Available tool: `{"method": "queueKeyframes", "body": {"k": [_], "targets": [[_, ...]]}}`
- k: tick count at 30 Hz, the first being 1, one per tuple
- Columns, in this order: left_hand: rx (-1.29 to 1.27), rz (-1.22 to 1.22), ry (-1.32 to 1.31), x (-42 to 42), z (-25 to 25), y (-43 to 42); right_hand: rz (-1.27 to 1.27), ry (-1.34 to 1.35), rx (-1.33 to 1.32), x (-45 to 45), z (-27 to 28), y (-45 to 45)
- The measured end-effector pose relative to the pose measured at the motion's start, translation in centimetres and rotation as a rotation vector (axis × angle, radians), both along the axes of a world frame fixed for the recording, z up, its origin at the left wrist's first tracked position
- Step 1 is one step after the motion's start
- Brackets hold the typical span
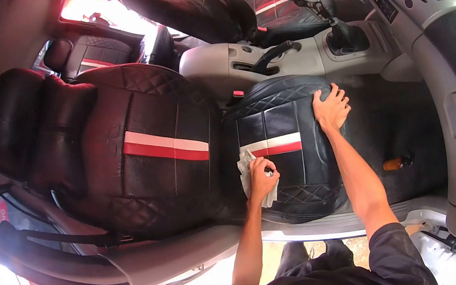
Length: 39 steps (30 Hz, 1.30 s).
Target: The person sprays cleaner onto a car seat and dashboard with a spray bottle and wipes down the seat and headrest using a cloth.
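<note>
My left hand (263, 179) is closed on a pale crumpled cloth (246, 175), pressed on the rear, door-side part of a black seat cushion (280, 120). The cushion has quilted edges and a white and red stripe (278, 145), and the cloth touches the stripe's rear end. My right hand (332, 109) lies on the front edge of the same cushion, palm down with its fingers spread, and holds nothing. To the left rises the seat's backrest (162, 117), black with a matching stripe.
Beyond the cushion lies the grey centre console (293, 65) with a handbrake (274, 57) and gear lever (345, 36). An orange-and-dark object (394, 164) sits on the dark floor. The dashboard (428, 24) is at right, the door sill (323, 227) in front of my body.
</note>
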State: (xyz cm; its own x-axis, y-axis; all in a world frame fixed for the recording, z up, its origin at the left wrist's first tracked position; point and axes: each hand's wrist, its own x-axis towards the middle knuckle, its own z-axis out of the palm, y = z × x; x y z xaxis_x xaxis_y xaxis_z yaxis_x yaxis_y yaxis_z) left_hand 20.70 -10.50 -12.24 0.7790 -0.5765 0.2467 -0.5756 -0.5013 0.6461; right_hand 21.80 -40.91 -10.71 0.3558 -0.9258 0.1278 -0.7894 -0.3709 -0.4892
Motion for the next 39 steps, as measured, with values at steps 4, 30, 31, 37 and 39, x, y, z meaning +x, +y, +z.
{"method": "queueKeyframes", "body": {"k": [4,30,31,37,39], "targets": [[-0.027,0.023,0.08,-0.3,1.2,-0.3,0.004,0.001,-0.005,0.0,0.0,0.0],[0.375,0.156,0.101,-2.5,-1.7,3.6,-0.009,-0.011,-0.05,0.2,-0.6,-0.2],[0.405,0.152,0.101,-1.2,-2.2,3.3,-0.011,-0.007,-0.054,0.3,-0.6,-0.1],[0.248,0.166,0.004,3.5,-3.1,-2.4,-0.014,-0.001,-0.053,0.0,-1.0,0.2],[0.168,-0.021,-0.026,-1.2,0.0,-4.5,-0.009,0.008,-0.023,0.3,-0.6,-0.2]]}}
